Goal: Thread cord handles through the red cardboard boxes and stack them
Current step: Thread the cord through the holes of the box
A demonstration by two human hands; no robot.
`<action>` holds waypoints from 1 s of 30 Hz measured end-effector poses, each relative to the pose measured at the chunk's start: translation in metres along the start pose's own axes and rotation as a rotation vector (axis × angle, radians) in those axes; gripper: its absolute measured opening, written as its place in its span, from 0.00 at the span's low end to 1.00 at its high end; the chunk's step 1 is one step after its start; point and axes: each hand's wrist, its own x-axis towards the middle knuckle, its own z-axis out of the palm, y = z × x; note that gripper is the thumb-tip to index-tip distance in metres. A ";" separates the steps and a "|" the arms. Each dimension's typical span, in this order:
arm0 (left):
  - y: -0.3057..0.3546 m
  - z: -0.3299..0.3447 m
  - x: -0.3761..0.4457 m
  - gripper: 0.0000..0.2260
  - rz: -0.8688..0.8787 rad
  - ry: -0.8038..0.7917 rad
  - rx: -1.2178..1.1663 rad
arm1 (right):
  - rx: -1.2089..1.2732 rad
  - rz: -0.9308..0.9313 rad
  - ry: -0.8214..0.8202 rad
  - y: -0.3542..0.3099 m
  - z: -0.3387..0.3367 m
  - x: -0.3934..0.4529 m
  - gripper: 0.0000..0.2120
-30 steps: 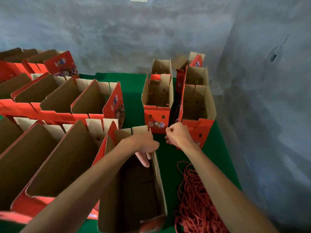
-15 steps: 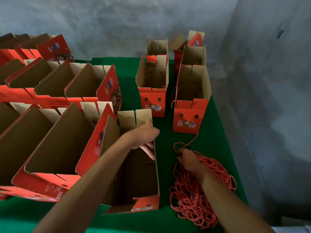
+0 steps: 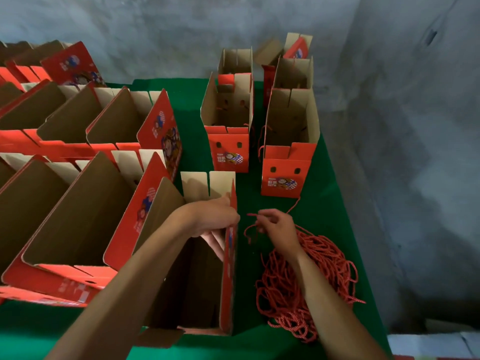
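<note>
On the green surface (image 3: 337, 203), the open box (image 3: 228, 268) nearest the camera serves as the landmark. The left hand (image 3: 210, 216) grips its right wall at the top edge, thumb outside, fingers (image 3: 215, 242) curled down inside. Just right of the box, the right hand (image 3: 278, 227) pinches a single red cord (image 3: 250, 226) that hangs in a loop, apart from the box wall. The cord pile (image 3: 306, 281) lies right of the box, under and behind the right forearm, close to the surface's right edge.

Left of the box, rows of open boxes (image 3: 78, 203) stand packed side by side, touching it and closing that side off. Beyond the box, two upright boxes stand apart from each other: the left box (image 3: 230, 154) and the right box (image 3: 285, 175), each with two holes in its red front. More boxes stand behind them near the grey wall (image 3: 155, 35).

A strip of bare green runs between the box and the cord pile, and widens beyond the box toward the far edge.

The red panels carry a round cartoon print with a blue checker pattern; the writing on them is too small to read.
</note>
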 end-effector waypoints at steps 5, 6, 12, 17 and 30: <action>0.001 0.003 0.003 0.21 0.024 0.174 0.059 | 0.094 -0.044 -0.042 -0.013 -0.017 -0.023 0.07; 0.000 0.003 0.005 0.20 0.028 0.199 0.065 | 0.024 -0.012 -0.049 -0.008 -0.019 -0.027 0.08; -0.008 0.001 0.004 0.22 0.010 0.216 0.099 | -0.182 0.104 0.012 0.023 -0.028 -0.055 0.03; -0.026 -0.009 -0.005 0.15 -0.078 0.221 -0.129 | 0.165 0.076 -0.101 0.007 -0.010 -0.066 0.07; -0.065 -0.015 -0.013 0.15 -0.070 0.240 -0.429 | 0.301 0.115 -0.203 -0.011 0.039 -0.059 0.03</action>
